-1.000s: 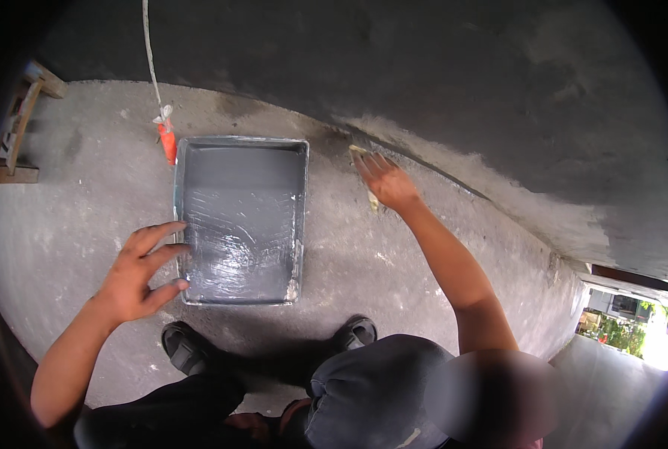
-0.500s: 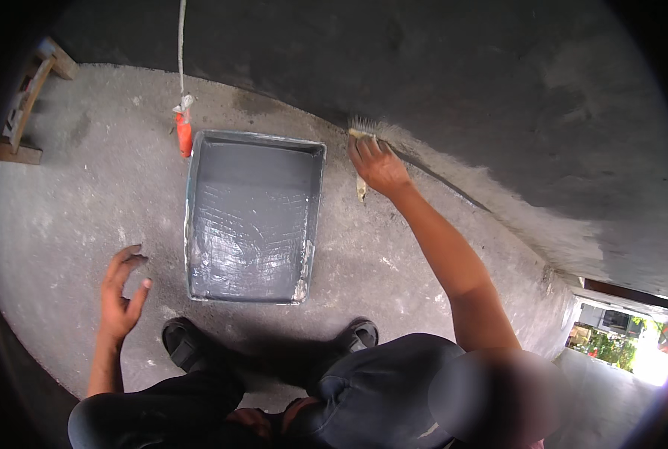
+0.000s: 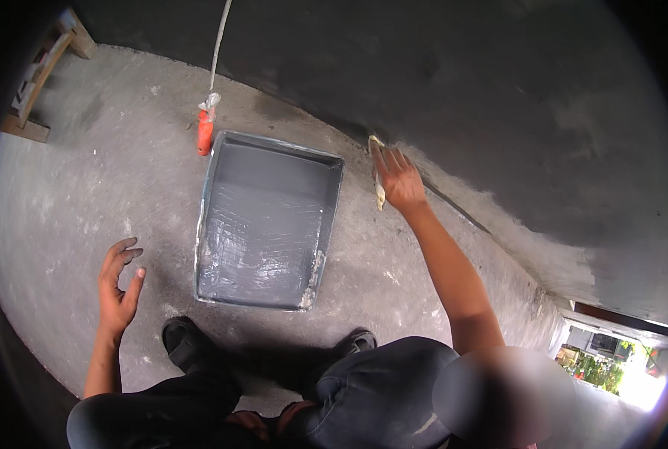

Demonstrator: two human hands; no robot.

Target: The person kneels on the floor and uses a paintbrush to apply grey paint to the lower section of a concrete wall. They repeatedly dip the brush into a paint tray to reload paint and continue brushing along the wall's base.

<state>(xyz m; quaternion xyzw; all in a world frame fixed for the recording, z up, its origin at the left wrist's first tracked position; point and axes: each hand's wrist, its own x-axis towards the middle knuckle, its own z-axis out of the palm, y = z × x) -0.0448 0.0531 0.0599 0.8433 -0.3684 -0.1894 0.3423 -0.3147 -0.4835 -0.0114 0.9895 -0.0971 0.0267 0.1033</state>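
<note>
My right hand (image 3: 399, 178) is closed around a paintbrush (image 3: 380, 196) with a pale handle. It reaches to the foot of the dark grey wall (image 3: 461, 75), at the line where wall meets floor. The bristles cannot be made out against the dark paint. Left of that hand, a rectangular paint tray (image 3: 199, 258) lies on the floor, with smooth, shiny grey paint (image 3: 270, 183) inside. Over the floor at the left, my left hand (image 3: 119, 288) hangs with fingers bent and apart, holding nothing.
An orange handle (image 3: 205, 135) on a long pale rod leans by the tray's far left corner. A wooden frame (image 3: 43, 71) stands at the far left. A paler, unevenly coated strip (image 3: 491, 206) runs along the wall's base. My sandalled feet (image 3: 182, 340) are just below the tray.
The view has turned slightly, so tray and orange handle appear farther right and tilted. The brush's bristles, earlier fanned against the wall, no longer show distinctly. My left hand stays open.
</note>
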